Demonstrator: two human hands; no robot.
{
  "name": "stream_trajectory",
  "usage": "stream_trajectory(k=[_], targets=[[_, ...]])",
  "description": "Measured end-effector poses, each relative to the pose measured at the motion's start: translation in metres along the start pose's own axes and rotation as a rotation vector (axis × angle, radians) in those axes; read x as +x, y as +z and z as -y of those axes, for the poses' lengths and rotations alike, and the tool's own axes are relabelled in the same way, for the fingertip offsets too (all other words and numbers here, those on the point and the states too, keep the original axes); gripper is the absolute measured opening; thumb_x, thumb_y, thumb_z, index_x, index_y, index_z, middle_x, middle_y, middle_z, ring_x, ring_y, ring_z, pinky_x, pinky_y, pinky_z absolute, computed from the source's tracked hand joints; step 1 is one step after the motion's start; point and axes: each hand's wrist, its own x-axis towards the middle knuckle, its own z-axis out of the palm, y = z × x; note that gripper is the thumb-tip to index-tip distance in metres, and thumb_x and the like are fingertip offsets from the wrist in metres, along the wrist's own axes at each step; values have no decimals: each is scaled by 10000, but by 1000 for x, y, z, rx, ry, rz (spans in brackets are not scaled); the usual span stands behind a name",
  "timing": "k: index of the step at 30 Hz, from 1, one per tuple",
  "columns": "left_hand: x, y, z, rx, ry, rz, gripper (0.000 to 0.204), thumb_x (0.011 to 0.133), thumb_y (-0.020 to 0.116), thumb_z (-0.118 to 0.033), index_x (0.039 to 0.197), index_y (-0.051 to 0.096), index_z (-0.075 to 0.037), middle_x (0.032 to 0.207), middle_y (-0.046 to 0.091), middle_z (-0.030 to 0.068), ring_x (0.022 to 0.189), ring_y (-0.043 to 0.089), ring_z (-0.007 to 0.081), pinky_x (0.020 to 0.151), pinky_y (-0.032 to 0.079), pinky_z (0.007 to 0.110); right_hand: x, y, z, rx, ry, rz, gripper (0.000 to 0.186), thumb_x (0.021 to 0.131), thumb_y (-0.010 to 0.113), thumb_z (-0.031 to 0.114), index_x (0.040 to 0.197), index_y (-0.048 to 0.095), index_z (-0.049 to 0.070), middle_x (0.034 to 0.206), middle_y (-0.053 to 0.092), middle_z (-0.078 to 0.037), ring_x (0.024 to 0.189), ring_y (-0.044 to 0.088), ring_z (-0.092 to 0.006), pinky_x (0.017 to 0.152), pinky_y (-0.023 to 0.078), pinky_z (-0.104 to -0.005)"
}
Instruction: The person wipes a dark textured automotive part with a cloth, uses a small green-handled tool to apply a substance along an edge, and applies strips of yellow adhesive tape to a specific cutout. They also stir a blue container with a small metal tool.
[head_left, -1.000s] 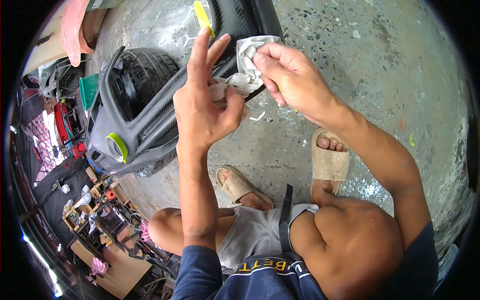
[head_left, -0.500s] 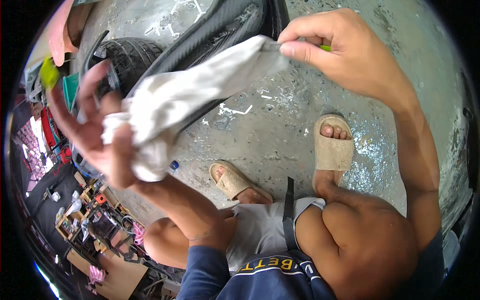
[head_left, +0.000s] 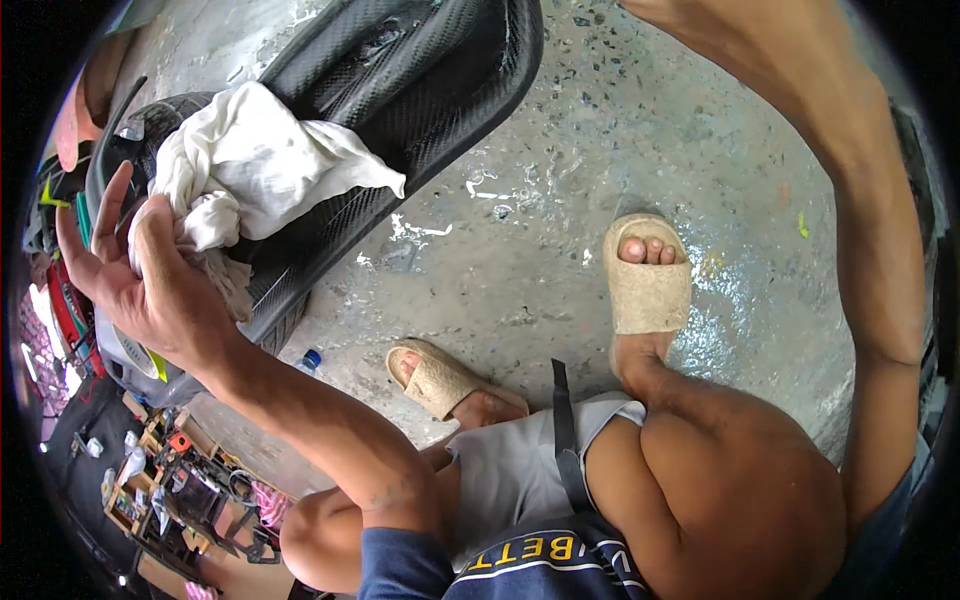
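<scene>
In the head view, my left hand (head_left: 140,270) is at the left with the bunched white cloth (head_left: 250,160) between thumb and fingers, some fingers stretched out. The cloth lies draped over a black carbon-weave body part (head_left: 460,80). A bright yellow-green scrap (head_left: 54,195) shows by my outer fingertips; whether it sticks to them I cannot tell. A roll of yellow-green tape (head_left: 152,362) sits on the part below that hand, partly hidden. My right forearm rises to the top edge at the right, and its hand is out of frame.
A tyre (head_left: 185,108) lies under the part. A blue bottle cap or similar small object (head_left: 311,359) is near my left sandal (head_left: 440,375). The concrete floor (head_left: 540,280) has white scraps and wet patches. Cluttered shelving (head_left: 175,470) stands at lower left.
My left hand moved left and down with the cloth, which now drapes over the part. My right hand released the cloth's end and moved up out of frame.
</scene>
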Motion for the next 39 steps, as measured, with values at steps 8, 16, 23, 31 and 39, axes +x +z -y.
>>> stream_trajectory(k=[8, 16, 23, 31, 39], targets=[[1, 3, -10, 129, -113, 123, 661, 987, 634, -123, 1578, 347, -53, 1314, 637, 185, 822, 576, 73, 710, 461, 206, 17, -15, 8, 120, 105, 190, 206, 1039, 582, 242, 1018, 664, 54, 713, 657, -56, 590, 607, -127, 545, 485, -312], [0, 6, -11, -10, -165, 135, 676, 979, 618, -70, 1586, 324, -47, 1235, 662, 186, 716, 544, 30, 610, 441, 186, 24, -19, 13, 179, 208, 263, 223, 1047, 564, 252, 996, 652, 54, 709, 653, -52, 584, 603, -125, 539, 482, -308], [-1, 15, -17, -33, -173, 117, 697, 957, 605, -29, 1587, 308, -46, 1205, 670, 175, 725, 567, 52, 606, 448, 197, 28, -28, 11, 215, 270, 265, 240, 1054, 548, 261, 976, 642, 54, 706, 650, -48, 579, 599, -123, 533, 480, -305], [-1, 10, -17, -21, -189, 108, 677, 979, 594, -43, 1592, 306, -59, 1202, 669, 162, 674, 542, 24, 546, 419, 177, 33, -31, 0, 279, 305, 272, 262, 1061, 530, 271, 954, 630, 54, 703, 646, -43, 573, 595, -121, 527, 476, -301], [-2, 13, -16, -50, -159, 117, 649, 989, 591, -59, 1580, 323, -46, 1185, 674, 165, 702, 567, 36, 580, 438, 176, 25, -48, 14, 325, 377, 374, 285, 1069, 511, 281, 932, 619, 54, 699, 642, -39, 567, 590, -119, 521, 473, -297]])
